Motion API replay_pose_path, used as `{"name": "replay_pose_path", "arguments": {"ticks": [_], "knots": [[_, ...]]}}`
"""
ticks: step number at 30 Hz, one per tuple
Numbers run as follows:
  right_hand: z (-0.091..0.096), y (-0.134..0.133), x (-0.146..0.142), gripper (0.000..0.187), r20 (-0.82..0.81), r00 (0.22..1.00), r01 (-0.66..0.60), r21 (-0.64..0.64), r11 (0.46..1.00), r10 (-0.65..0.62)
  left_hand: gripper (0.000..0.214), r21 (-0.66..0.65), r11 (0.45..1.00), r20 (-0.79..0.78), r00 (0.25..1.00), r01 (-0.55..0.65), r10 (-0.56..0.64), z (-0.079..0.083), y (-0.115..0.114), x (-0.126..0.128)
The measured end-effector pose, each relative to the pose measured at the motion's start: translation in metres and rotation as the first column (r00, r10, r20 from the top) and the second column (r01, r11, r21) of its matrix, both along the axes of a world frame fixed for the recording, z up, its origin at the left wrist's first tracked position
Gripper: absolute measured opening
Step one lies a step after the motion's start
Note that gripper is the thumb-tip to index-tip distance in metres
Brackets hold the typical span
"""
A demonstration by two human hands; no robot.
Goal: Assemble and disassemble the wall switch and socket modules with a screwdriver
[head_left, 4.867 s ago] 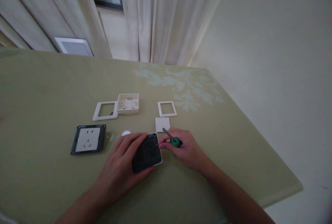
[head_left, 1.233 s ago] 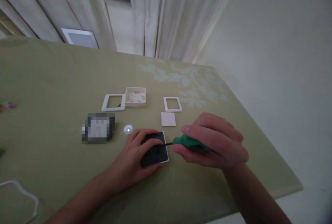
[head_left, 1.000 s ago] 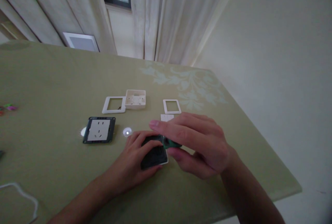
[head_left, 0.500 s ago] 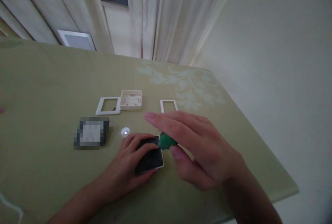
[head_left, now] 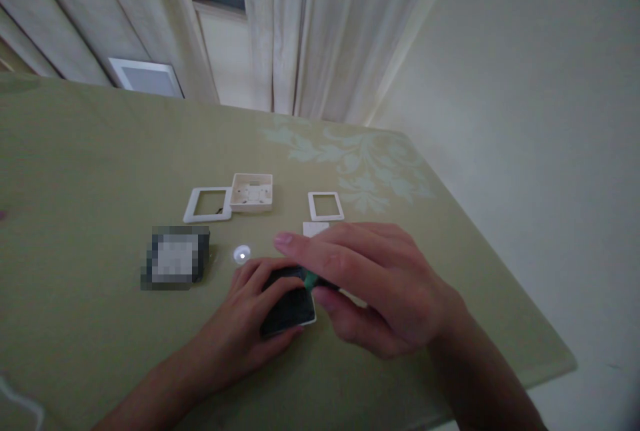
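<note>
My left hand (head_left: 253,308) is closed around a small rectangular device (head_left: 290,308), dark on its upper face with a thin white edge, like a wall switch module. Thumb and fingers grip its sides on the table. Between the thumb and fingers of my right hand (head_left: 380,291) is a screwdriver with a green and black handle (head_left: 311,280), over the device's right side. Its tip is hidden. Just beyond my right hand a white plate (head_left: 315,228) shows in part.
A white frame (head_left: 189,213) touches an open white box (head_left: 252,206); a smaller white frame (head_left: 326,218) lies to their right. A dark-edged block with a blurred face (head_left: 175,258) and a small clear disc (head_left: 242,254) lie left. A wall (head_left: 540,151) borders the table's right side.
My right hand has turned and shifted slightly left, so less of the green handle shows and its black part appears. The white plate has come into sight. My left hand stays put.
</note>
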State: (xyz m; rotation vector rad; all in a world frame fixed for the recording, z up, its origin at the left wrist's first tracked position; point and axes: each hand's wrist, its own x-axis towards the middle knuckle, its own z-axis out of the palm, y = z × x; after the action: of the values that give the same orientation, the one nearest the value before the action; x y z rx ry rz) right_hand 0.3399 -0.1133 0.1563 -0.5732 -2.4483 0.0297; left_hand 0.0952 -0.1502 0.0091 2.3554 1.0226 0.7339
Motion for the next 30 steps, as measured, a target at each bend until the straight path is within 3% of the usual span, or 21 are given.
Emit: {"name": "replay_pose_path", "arguments": {"ticks": [3,8,12,13,17,18,20,22,23,26,28,30], "knots": [[-0.0005,0.0011,0.0006,0.040,-0.022,0.996,0.084,0.111,0.990,-0.082,0.052,0.003,1.000,-0.005,1.000,-0.003,0.003,-0.0011,-0.0002,0.0000],[-0.0048,0.0046,0.0001,0.042,-0.054,0.998,-0.039,-0.077,0.996,0.035,0.053,0.009,1.000,0.007,1.000,-0.012,0.012,-0.0032,0.0005,0.0002],[-0.0060,0.0056,0.0008,0.028,-0.129,0.990,0.069,0.134,0.989,-0.052,0.051,-0.019,1.000,0.018,1.000,-0.004,0.004,-0.0023,0.0004,0.0008],[-0.0049,0.0058,0.0016,0.026,-0.122,0.991,0.062,0.116,0.991,-0.048,0.051,-0.022,1.000,0.021,1.000,-0.004,0.005,-0.0022,0.0004,0.0009],[-0.0015,0.0072,0.0043,0.038,-0.108,0.991,-0.094,-0.174,0.980,0.076,0.059,0.006,1.000,0.044,0.999,-0.005,0.005,-0.0033,0.0007,0.0009],[-0.0019,0.0073,0.0044,0.034,-0.121,0.991,-0.073,-0.153,0.986,0.055,0.062,0.010,1.000,0.054,0.999,-0.006,0.005,-0.0038,0.0009,0.0008],[-0.0037,0.0065,0.0039,0.019,-0.152,0.987,0.066,0.047,0.997,-0.058,0.064,0.008,1.000,0.066,0.998,-0.002,0.002,-0.0048,0.0014,0.0006],[-0.0041,0.0046,0.0031,0.023,-0.167,0.976,0.175,0.224,0.959,-0.139,0.064,-0.001,1.000,0.057,0.998,-0.002,0.002,-0.0052,0.0018,0.0004],[-0.0032,0.0035,0.0029,0.027,-0.141,0.980,0.167,0.228,0.959,-0.138,0.065,-0.004,1.000,0.051,0.999,-0.003,0.003,-0.0052,0.0020,0.0004],[0.0018,0.0014,0.0033,0.039,-0.044,0.999,0.011,-0.053,0.999,-0.013,0.068,0.002,1.000,0.039,0.999,-0.001,0.001,-0.0041,0.0024,0.0005],[0.0031,0.0015,0.0035,0.044,-0.046,0.996,-0.083,-0.217,0.973,0.075,0.068,0.006,1.000,0.027,1.000,-0.003,0.002,-0.0029,0.0025,0.0006],[0.0014,0.0021,0.0030,0.026,-0.097,0.994,-0.060,-0.122,0.991,0.048,0.066,0.011,1.000,0.020,1.000,-0.004,0.003,-0.0017,0.0023,0.0007]]}}
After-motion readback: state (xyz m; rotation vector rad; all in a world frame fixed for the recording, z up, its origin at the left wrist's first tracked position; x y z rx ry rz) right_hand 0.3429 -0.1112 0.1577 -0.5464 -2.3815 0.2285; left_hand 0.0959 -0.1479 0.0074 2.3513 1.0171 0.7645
